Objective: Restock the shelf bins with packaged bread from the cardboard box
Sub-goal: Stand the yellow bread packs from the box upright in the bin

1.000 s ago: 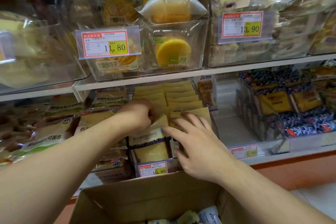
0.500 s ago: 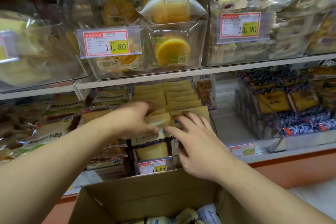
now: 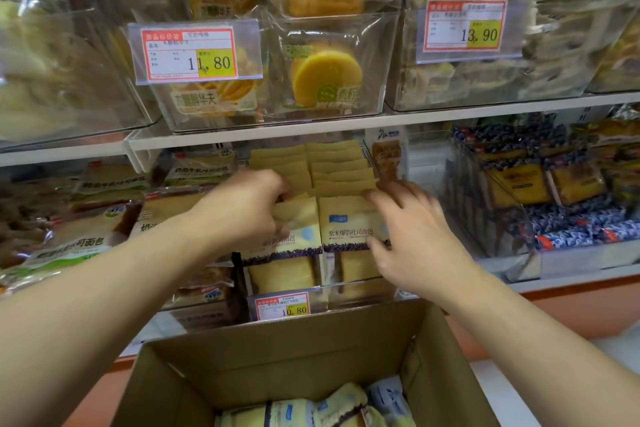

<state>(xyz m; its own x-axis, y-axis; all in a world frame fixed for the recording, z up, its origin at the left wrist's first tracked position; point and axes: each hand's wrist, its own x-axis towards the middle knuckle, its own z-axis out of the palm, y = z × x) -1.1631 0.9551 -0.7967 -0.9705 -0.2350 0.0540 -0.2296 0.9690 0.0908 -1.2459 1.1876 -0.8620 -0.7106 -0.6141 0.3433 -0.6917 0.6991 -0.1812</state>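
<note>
Two rows of tan-topped bread packages stand upright in a clear shelf bin on the lower shelf. My left hand curls over the top of the front-left package, thumb on its face. My right hand has spread fingers; its thumb touches the front-right package and its fingers lie along that package's right edge. Below, the open cardboard box holds several more wrapped bread packages at its bottom.
A 10.80 price tag sits on the bin's front. Other bread packs fill the left side; blue-and-yellow packs fill a clear bin on the right. The upper shelf carries clear bins of round cakes.
My right hand has slid to the right, uncovering the front-right package's label. My left hand has stayed at the top of the front-left package, which now stands more upright.
</note>
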